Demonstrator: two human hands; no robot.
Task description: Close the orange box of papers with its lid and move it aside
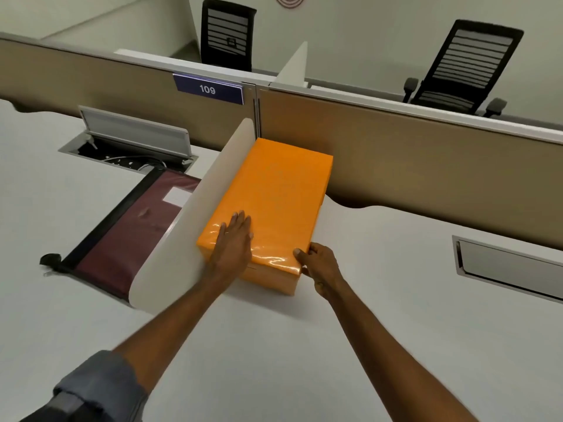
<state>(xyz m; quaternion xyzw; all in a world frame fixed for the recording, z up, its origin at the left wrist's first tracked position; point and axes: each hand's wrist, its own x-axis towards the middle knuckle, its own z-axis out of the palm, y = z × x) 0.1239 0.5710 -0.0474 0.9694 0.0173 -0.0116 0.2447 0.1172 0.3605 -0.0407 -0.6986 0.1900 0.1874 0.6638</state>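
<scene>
Step in hand: the lid (274, 190) already sits over the orange box (268, 277), so closing looks all but done; I'd judge the person is seating it or starting to shift it.
Left hand (236, 239): lies flat and open, palm down on the near end of the lid, fingers spread toward the far side; it presses rather than grasps.
Right hand (316, 263): curled round the near right corner of the box, thumb on top of the lid, fingers down the side; it holds that corner.
Where the box is: on the white desk (274, 345), straight ahead of both hands, its long side running away from them.
Just left of the left hand: a curved white divider (195, 226), touching or nearly touching the box's left side; beyond it a maroon folder (128, 239).
Far end: close to the tan partition (411, 166); whether it touches, I cannot tell.
Next move calls for: checking the lid is down evenly, then a two-handed slide or lift toward the bare desk on the right-hand side, since the divider blocks the left.
</scene>
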